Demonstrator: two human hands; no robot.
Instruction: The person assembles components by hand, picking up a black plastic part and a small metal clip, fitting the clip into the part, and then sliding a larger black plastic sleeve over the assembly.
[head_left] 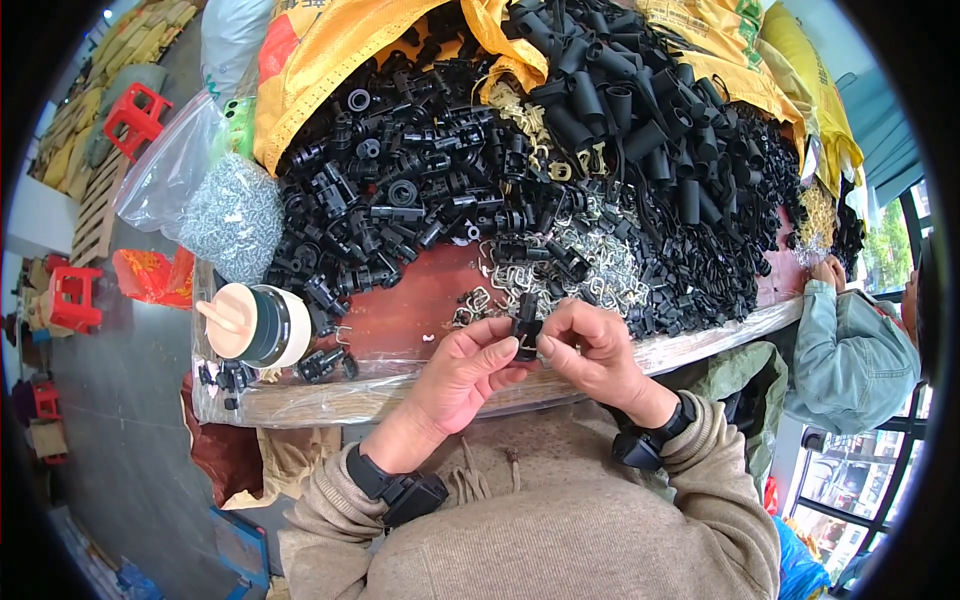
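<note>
Just over the table's front edge, my left hand (470, 372) grips a small black plastic part (526, 328) between thumb and fingers. My right hand (590, 350) is closed in a pinch at the part's right side; whatever its fingertips hold, if anything, is hidden. Beyond my hands lies a heap of bent silvery metal clips (600, 240). Black plastic fittings (400, 165) of a similar look are piled behind and to the left. Black tubes (590, 100) lie heaped farther back, with small black pieces (700, 270) spread to the right.
A cream-lidded tumbler (232, 325) stands at the table's left corner, near a clear bag of small screws (232, 220). Yellow woven sacks (340, 50) line the back. A co-worker (850, 350) sits at the right, one hand by brass-coloured pieces. Red stools (137, 118) stand on the floor leftward.
</note>
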